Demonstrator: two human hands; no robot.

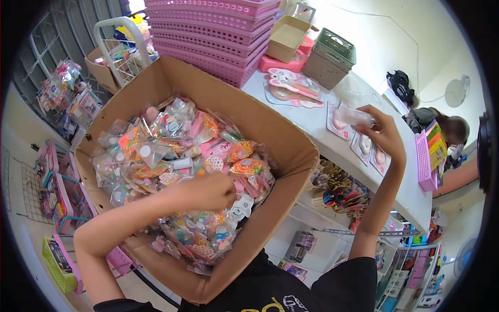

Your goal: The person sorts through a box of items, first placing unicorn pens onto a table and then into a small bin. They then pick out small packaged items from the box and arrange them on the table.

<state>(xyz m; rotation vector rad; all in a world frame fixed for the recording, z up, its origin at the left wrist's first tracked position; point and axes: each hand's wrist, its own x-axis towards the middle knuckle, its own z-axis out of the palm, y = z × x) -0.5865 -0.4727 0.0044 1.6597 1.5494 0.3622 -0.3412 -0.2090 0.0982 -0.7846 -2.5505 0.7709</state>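
My left hand [212, 191] is over the big cardboard box [280, 122], its fingers curled closed; whether anything is in them is hidden. Beneath it, many small clear plastic packets [156, 151] with colourful pieces fill the box. A small white cylinder [182, 164] lies among the packets. On the right, my right hand [385, 134] is closed on a small translucent bottle-like container [354, 116], above the white table. Close to it lie carded blister packs [340, 125] with pale pink items, and more packs [370, 151] sit nearer the table edge.
Stacked pink baskets [208, 36] rise behind the box. Bunny-shaped packs [293, 88] and a grey-green crate [328, 60] stand on the white table [403, 179]. A pink basket [426, 161] is at its far right, near another person [442, 125]. Shelves of goods surround the area.
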